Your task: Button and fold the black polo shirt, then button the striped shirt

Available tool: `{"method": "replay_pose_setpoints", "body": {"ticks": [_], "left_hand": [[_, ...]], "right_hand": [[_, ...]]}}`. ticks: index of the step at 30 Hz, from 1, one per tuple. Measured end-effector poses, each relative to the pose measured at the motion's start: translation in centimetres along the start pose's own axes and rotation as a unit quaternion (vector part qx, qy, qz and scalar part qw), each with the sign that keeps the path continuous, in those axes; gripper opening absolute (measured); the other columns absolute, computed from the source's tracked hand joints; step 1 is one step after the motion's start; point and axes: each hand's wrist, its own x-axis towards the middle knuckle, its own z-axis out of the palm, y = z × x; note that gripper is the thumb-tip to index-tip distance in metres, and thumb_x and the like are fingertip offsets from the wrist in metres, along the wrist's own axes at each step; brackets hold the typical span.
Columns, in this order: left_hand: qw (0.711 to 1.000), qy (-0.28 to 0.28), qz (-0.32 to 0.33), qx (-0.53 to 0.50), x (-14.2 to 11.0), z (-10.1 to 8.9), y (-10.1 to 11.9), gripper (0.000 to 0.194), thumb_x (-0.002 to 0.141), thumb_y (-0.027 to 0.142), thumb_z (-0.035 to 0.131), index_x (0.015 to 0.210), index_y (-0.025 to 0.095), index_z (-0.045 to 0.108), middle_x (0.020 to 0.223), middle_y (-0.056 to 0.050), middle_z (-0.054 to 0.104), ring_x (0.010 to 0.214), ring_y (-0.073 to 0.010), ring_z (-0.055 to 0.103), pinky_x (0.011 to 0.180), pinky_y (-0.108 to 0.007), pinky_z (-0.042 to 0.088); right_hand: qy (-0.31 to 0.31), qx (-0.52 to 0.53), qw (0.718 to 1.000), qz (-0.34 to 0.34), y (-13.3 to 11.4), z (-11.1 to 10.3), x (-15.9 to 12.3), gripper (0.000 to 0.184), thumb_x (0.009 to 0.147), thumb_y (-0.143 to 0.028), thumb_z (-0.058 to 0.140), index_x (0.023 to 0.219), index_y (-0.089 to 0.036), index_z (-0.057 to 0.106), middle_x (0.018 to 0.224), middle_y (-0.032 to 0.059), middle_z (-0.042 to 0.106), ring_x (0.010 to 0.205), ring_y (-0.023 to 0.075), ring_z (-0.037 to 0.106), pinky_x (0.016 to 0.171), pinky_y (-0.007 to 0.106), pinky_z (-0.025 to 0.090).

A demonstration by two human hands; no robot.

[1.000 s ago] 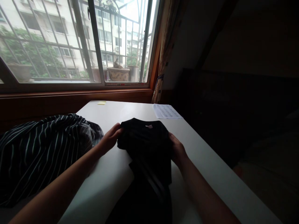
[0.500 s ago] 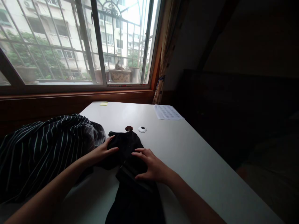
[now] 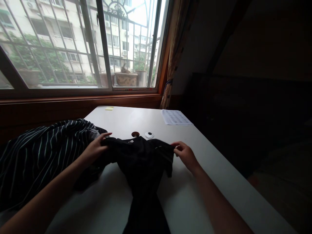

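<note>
A black shirt (image 3: 143,165) is spread between my hands over the white table, its lower part running down past the bottom of the view. A small pale label shows near its neck edge. My left hand (image 3: 98,144) grips the left shoulder side, the cloth between thumb and fingers. On the other side, my right hand (image 3: 184,152) pinches the right edge near a sleeve that hangs down. Dark folds hide some of the shirt's shape.
A heap of black-and-white striped cloth (image 3: 46,152) lies left of my left arm. On the white table (image 3: 207,175) are a cable hole (image 3: 135,134), its white round cover (image 3: 149,135), printed sheets (image 3: 176,117) and a yellow sticky note (image 3: 109,108). A barred window stands behind.
My hands have moved apart, the right one outward to the right and the left one slightly left. The bunched black shirt has been pulled wider, and a sleeve now shows.
</note>
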Motion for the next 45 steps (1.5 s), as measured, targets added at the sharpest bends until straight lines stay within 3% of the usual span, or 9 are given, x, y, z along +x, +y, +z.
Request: {"method": "replay_pose_setpoints", "body": {"ticks": [5,10,13,18,22,26,29,39,45], "left_hand": [[0.987,0.142,0.038,-0.061,1.3,-0.9,1.5,0.056,0.074,0.035,0.074,0.124,0.018,0.057,0.125,-0.012,0.064,0.104,-0.0256,0.067,0.084,-0.036,0.058],[0.976,0.154,0.131,0.085,1.1,1.6,-0.2,0.056,0.085,0.04,0.063,0.136,0.021,0.048,0.142,-0.013,0.049,0.124,-0.0311,0.056,0.098,-0.049,0.051],[0.928,0.129,0.245,0.251,0.3,3.3,-1.5,0.036,0.09,0.029,0.056,0.126,0.023,0.055,0.149,-0.01,0.039,0.141,-0.0321,0.035,0.114,-0.056,0.034],[0.874,-0.043,0.321,0.363,-2.6,5.7,-1.7,0.023,0.086,0.004,0.047,0.092,0.021,0.06,0.117,-0.008,0.058,0.122,-0.0264,0.049,0.101,-0.046,0.046],[0.806,-0.256,0.366,0.388,-5.5,7.3,-0.5,0.022,0.083,0.004,0.054,0.093,0.023,0.062,0.102,-0.004,0.063,0.1,-0.0216,0.055,0.092,-0.039,0.048],[0.786,-0.288,0.372,0.4,-7.0,8.3,0.2,0.026,0.089,0.016,0.059,0.113,0.026,0.061,0.108,-0.004,0.063,0.105,-0.0238,0.054,0.095,-0.04,0.046],[0.77,-0.258,0.409,0.417,-7.0,8.9,-0.6,0.034,0.093,0.017,0.056,0.126,0.027,0.056,0.116,-0.006,0.062,0.107,-0.0247,0.054,0.099,-0.044,0.043],[0.729,-0.205,0.474,0.45,-6.5,9.7,-2.1,0.008,0.092,0.013,0.054,0.091,0.02,0.059,0.097,-0.004,0.063,0.093,-0.021,0.055,0.094,-0.042,0.043],[0.774,-0.201,0.385,0.46,-5.5,4.6,0.3,0.017,0.082,0.004,0.051,0.087,0.019,0.056,0.092,-0.004,0.058,0.084,-0.0191,0.053,0.08,-0.035,0.045]], "right_hand": [[0.177,-0.042,0.983,0.014,3.2,-1.4,1.1,0.019,0.077,-0.027,0.06,0.092,-0.02,0.069,0.09,0.0044,0.069,0.072,0.019,0.062,0.075,0.036,0.051],[0.188,-0.041,0.981,-0.018,3.8,-0.7,1.1,0.024,0.083,-0.036,0.06,0.097,-0.018,0.068,0.102,0.0093,0.065,0.085,0.0219,0.065,0.081,0.04,0.054],[0.158,-0.04,0.985,-0.052,2.8,0.0,0.8,0.023,0.083,-0.038,0.063,0.095,-0.019,0.069,0.104,0.0095,0.063,0.091,0.0228,0.064,0.08,0.038,0.056],[-0.11,0.017,0.988,-0.104,-1.1,0.9,-1.0,0.015,0.087,-0.034,0.065,0.093,-0.021,0.071,0.087,0.0037,0.068,0.074,0.0173,0.062,0.069,0.031,0.053],[-0.369,0.113,0.92,-0.071,-5.1,1.6,-2.7,0.022,0.086,-0.036,0.069,0.102,-0.02,0.072,0.094,0.0037,0.072,0.078,0.0161,0.066,0.074,0.029,0.053],[-0.523,0.107,0.84,-0.1,-6.9,2.5,-3.7,0.037,0.075,-0.04,0.08,0.108,-0.025,0.074,0.11,0.0028,0.07,0.104,0.0207,0.064,0.095,0.032,0.047],[-0.563,0.089,0.818,-0.079,-6.5,3.0,-3.9,0.053,0.07,-0.038,0.084,0.12,-0.028,0.069,0.114,0.0015,0.069,0.107,0.0209,0.062,0.095,0.031,0.046],[-0.542,0.189,0.817,-0.055,-5.6,1.1,-2.4,0.017,0.082,-0.029,0.069,0.093,-0.017,0.075,0.095,0.004,0.066,0.09,0.0183,0.06,0.083,0.03,0.044],[-0.401,0.328,0.855,-0.017,-3.0,-2.2,-1.2,0.01,0.072,-0.023,0.062,0.079,-0.016,0.064,0.084,0.0044,0.058,0.08,0.0178,0.051,0.072,0.03,0.038]]}}
